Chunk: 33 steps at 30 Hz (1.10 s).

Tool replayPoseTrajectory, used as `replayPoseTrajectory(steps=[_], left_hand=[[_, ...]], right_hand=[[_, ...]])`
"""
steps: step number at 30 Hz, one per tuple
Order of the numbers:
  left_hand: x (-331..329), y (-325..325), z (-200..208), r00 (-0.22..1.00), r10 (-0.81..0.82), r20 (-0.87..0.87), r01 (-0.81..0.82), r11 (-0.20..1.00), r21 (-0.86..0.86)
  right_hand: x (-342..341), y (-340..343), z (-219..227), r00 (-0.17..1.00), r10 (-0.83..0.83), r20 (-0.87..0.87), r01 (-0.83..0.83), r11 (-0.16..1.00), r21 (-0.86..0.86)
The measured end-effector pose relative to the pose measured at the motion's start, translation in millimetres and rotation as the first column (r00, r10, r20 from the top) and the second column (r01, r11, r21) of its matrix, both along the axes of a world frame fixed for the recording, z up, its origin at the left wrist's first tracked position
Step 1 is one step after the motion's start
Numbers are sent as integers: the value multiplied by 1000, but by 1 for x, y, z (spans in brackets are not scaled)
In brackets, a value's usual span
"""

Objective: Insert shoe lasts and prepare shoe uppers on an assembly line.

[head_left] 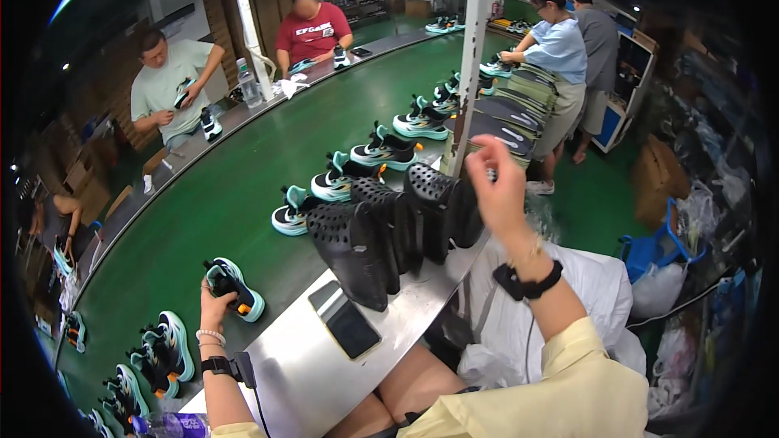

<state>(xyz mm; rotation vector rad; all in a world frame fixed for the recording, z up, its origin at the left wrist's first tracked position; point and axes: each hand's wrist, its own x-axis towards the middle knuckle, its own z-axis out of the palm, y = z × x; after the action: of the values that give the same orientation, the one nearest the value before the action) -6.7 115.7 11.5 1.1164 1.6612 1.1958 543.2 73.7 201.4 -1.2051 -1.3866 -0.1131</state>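
Note:
My left hand (216,308) grips a black and mint-green sneaker (235,282) with orange at the heel, over the green conveyor belt. The fingers close around the shoe's opening side. My right hand (499,192) is raised beside the white post, its fingers bent together. Whether something small sits between them, I cannot make out. Just below and left of it stand several black, perforated clog-like shoes (345,243) on the metal ledge (280,357). Beyond these, a row of matching sneakers (381,148) stretches along the belt.
A phone (344,319) lies on the ledge before my lap. More sneakers (172,345) sit at the lower left, near a purple-labelled bottle (174,425). The post (469,57) rises beside the belt. White plastic sacks (560,300) crowd my right side. Several people work around the belt.

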Motion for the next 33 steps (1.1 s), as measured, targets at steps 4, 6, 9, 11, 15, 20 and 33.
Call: replayPoseTrajectory(steps=[4, 6, 9, 11, 15, 20, 33], left_hand=[[39, 32, 26, 627, 533, -568, -150, 798, 584], [118, 24, 91, 683, 450, -575, 27, 771, 636], [181, 43, 108, 847, -58, -528, 368, 782, 504], [195, 67, 80, 766, -220, -604, 530, 748, 399], [195, 103, 26, 546, -316, -776, 732, 631, 258], [197, 104, 14, 384, -299, -874, 591, 806, -17], [75, -70, 72, 335, -108, -936, 450, 891, 58]], right_hand=[[99, 61, -43, 952, -276, 131, 294, 945, -147], [120, 74, -56, 915, -347, 208, 381, 911, -156], [130, 83, -52, 829, -416, 374, 548, 741, -388], [128, 90, -34, 726, -403, 557, 666, 612, -426], [118, 112, -34, 678, -314, 665, 702, 543, -461], [128, 104, -21, 748, -235, 621, 634, 529, -564], [-8, -44, 103, 939, 336, 67, -334, 942, -44]])
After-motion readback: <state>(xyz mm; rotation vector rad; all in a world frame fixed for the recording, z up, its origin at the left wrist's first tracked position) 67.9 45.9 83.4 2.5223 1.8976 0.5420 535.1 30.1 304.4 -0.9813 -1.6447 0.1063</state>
